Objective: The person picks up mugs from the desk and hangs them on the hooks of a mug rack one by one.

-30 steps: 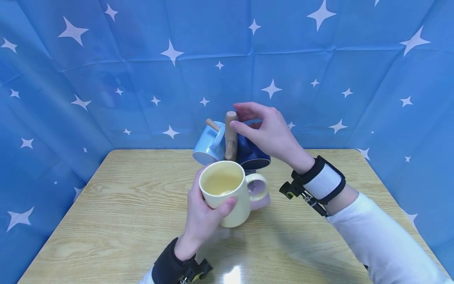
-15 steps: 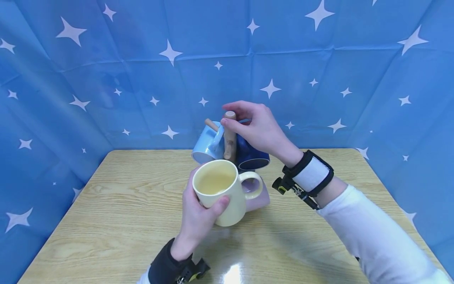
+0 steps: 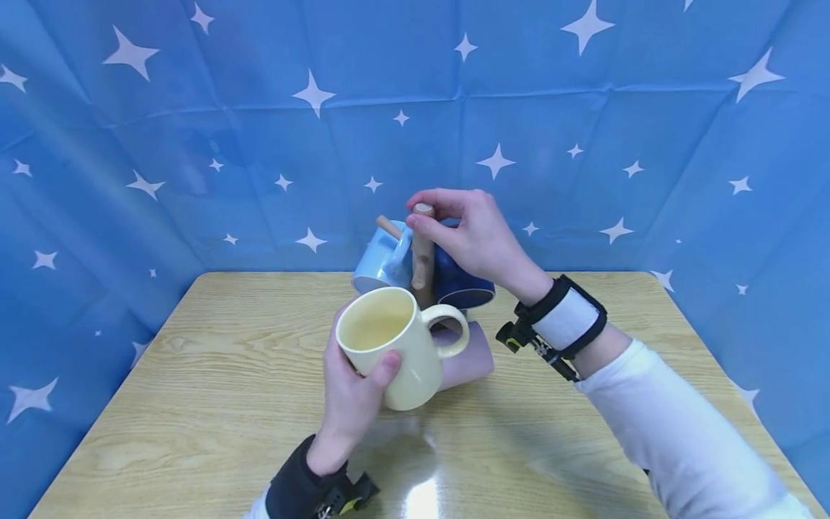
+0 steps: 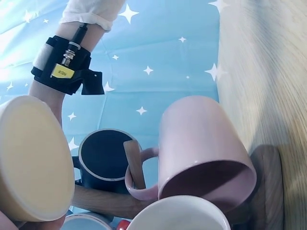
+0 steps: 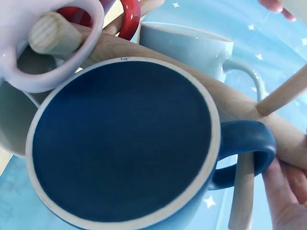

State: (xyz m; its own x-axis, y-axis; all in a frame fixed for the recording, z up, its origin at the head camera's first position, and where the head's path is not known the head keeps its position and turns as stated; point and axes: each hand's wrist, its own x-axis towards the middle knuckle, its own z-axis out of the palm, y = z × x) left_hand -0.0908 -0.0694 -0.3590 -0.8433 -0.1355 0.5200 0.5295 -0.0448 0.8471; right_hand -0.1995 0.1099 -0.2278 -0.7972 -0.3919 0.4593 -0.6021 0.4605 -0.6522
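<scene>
In the head view, my left hand (image 3: 353,400) grips a pale yellow mug (image 3: 418,371) round its body, tilted slightly, its handle pointing right. Behind it, my right hand (image 3: 476,234) pinches the top of a wooden mug tree (image 3: 423,263) between thumb and fingers. A light blue mug (image 3: 379,263) hangs on the tree's left, a dark blue mug (image 3: 462,285) on its right. Lower down is a pink mug (image 3: 472,357), partly hidden by the yellow one. The left wrist view shows its handle looped over a peg (image 4: 135,163).
A white mug (image 4: 180,218) shows at the bottom of the left wrist view. Red mug handle (image 5: 130,19) and light blue mug (image 5: 182,50) appear beyond the tree in the right wrist view. Wooden table (image 3: 214,360) lies beneath; a blue star-patterned cloth (image 3: 259,137) hangs behind.
My left hand has moved left with the yellow mug, which tilts more now, uncovering more of the pink mug. My right hand has shifted left and closed its fingers round the post's top.
</scene>
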